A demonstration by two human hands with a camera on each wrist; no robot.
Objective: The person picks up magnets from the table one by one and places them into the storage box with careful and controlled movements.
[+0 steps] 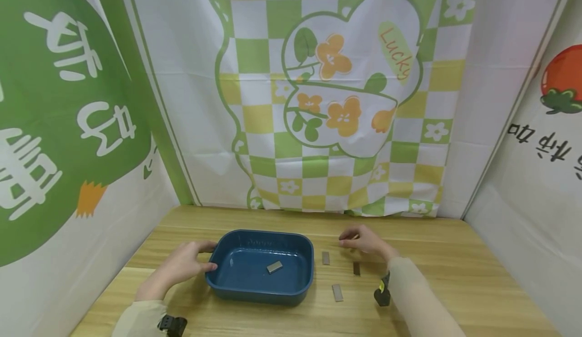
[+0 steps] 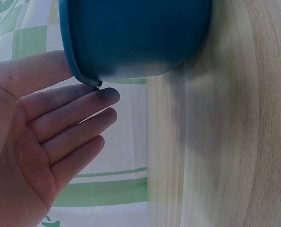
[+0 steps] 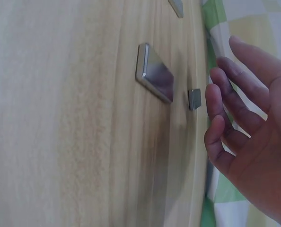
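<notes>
A small metal plate (image 3: 194, 99) lies flat on the table (image 1: 454, 256) just beside my right hand (image 1: 364, 242), fingers loosely spread; I should pinch its short edges, since open wood lies around, while my left hand (image 1: 184, 263), fingers straight, steadies the blue tub (image 1: 227, 276).

- wooden bench (image 1: 454, 256), light grain, boards running side to side
- backdrop cloth (image 1: 336, 94) in green/yellow checks with orange flowers and "Lucky" on it
- green banner (image 1: 63, 114) with white lettering, left side
- white banner (image 1: 545, 140) on the right, with a tomato print
</notes>
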